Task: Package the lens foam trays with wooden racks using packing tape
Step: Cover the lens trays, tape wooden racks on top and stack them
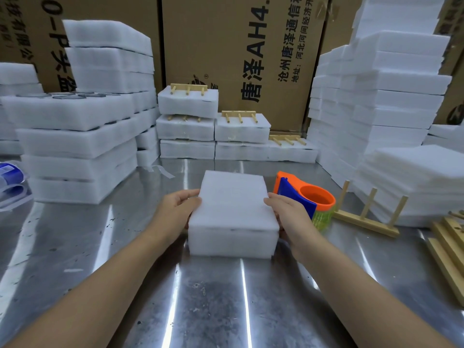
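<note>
white foam trays (233,214), orange-and-blue tape dispenser (303,194), pale wooden rack (369,217), brown cartons (251,46)

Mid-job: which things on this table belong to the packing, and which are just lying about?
Job: foam tray stack, tape dispenser, upright wooden rack, flat racks at the right edge, loose foam piles.
Lying about: blue-printed plastic packets at the left edge, cardboard cartons behind, finished bundles at the back.

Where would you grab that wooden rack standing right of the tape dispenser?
Take the wooden rack probably by its base rail, pinched from above between two upright pegs: it sits flat on the table, pegs up, leaving finger gaps. The right hand, now holding the foam block, is nearest.
</note>
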